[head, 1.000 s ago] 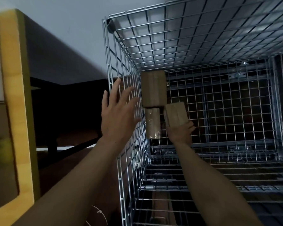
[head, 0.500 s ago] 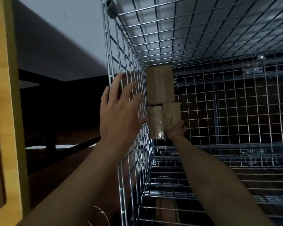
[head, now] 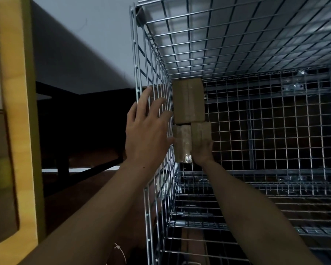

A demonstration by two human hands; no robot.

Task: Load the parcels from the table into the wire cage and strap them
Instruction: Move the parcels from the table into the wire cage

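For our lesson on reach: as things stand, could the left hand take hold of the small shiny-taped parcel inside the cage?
Probably not. The left hand is spread outside the cage's side wall, so wire mesh stands between it and the shiny-taped parcel; the gaps look too narrow for a grip.

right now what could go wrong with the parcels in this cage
1. The right hand grips the end parcel, which is pressed beside the taped parcel and against the big parcel. Nothing binds them yet, so on release the three may slide apart.
2. The left hand lies flat on the cage mesh, so its fingers might catch between the wires.
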